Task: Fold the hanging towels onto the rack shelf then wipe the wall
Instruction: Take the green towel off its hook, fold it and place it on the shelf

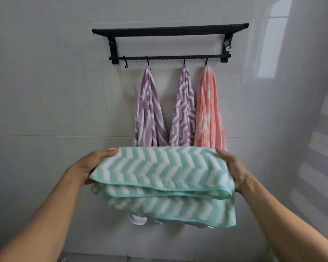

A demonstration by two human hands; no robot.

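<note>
Both hands are held out in front of the body, one at each end of a folded green towel (159, 173). Left hand (92, 164) is placed at the towel's left end, fingers curled over the top edge and palm partly hidden beneath the cloth. Right hand (232, 170) is placed at the right end, fingers wrapped over the top edge and thumb side pressed against the fold. Between the two hands the towel is carried roughly level, folded into several layers, with a white chevron pattern and a teal hem; the lowest layer sags below the rest.

Behind and above the green towel, three towels are hung on hooks from the lower bar of a black rack (169, 43) fixed to the tiled wall (45, 91). A purple striped towel (150, 110) is hung at the left, a second purple towel (183, 112) in the middle, and a coral towel (209, 110) at the right, just beside it. Their lower ends are hidden by the green towel. An empty hook (125, 63) is seen at the bar's left end. Nothing is seen lying on the rack's top shelf, viewed from below
</note>
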